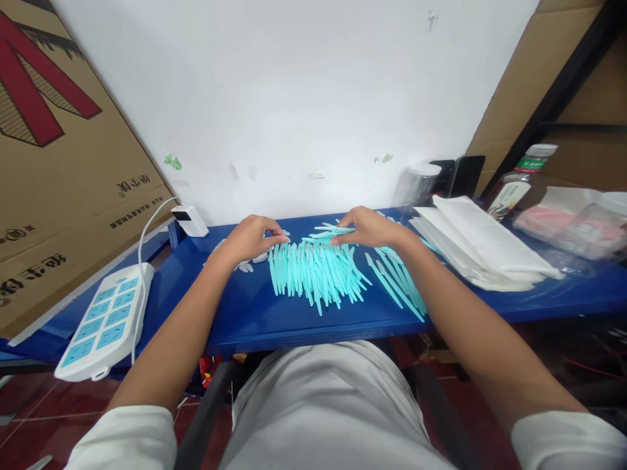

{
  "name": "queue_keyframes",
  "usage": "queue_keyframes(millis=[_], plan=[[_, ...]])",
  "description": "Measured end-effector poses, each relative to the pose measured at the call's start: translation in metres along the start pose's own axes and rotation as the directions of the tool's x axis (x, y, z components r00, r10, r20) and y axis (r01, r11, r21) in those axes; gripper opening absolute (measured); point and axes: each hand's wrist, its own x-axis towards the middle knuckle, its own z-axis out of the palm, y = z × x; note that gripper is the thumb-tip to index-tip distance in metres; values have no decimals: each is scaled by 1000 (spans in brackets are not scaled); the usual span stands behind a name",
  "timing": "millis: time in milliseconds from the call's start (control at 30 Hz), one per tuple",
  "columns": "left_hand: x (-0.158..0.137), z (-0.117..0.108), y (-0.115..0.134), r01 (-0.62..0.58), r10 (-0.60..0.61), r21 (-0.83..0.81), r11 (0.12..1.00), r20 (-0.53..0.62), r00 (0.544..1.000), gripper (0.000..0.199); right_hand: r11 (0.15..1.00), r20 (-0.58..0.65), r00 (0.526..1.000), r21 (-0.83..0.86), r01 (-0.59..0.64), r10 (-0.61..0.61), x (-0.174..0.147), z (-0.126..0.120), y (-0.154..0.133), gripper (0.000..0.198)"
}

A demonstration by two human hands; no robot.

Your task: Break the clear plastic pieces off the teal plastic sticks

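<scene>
A dense row of slim turquoise sticks (318, 277) with pale greyish tips, much like eyebrow razors, lies on the blue table (294, 333). My right hand (369, 227) is closed around a small bunch of turquoise sticks (326, 232), held crosswise above the row's far end. At the row's far left corner, my left hand (252, 238) has thumb and forefinger pinched together; what they hold, if anything, is too small to make out. Small clear pieces (245, 266) lie beside and partly beneath the left hand. More turquoise sticks (399, 281) are spread near the right forearm, which hides some.
At left are a white power strip (105, 320) with a cable, a small white device (190, 220) and a large cardboard box (73, 163). White sheets or bags (490, 241), a bottle (519, 179) and clear jars (416, 183) stand at right. A white wall (304, 98) rises behind.
</scene>
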Motion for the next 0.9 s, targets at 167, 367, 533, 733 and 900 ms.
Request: queue_keyframes(millis=[167,367,533,733,900], plan=[[-5,-9,-25,135,-119,203,970,-90,989,29,998,-18,998,-2,-57,57,0,-1,1,40],[-7,-7,-37,244,-233,273,931,-74,970,27,996,17,996,7,-90,90,3,10,-3,42],[-6,-3,-35,240,-233,271,932,-57,971,30,985,-36,984,30,-172,173,4,13,-2,40],[-6,-3,-34,213,-204,300,930,-62,977,31,938,15,940,52,-342,342,3,7,1,36],[-6,-5,-30,243,-254,347,906,-14,967,31,905,99,901,-106,-413,423,3,11,-8,31]])
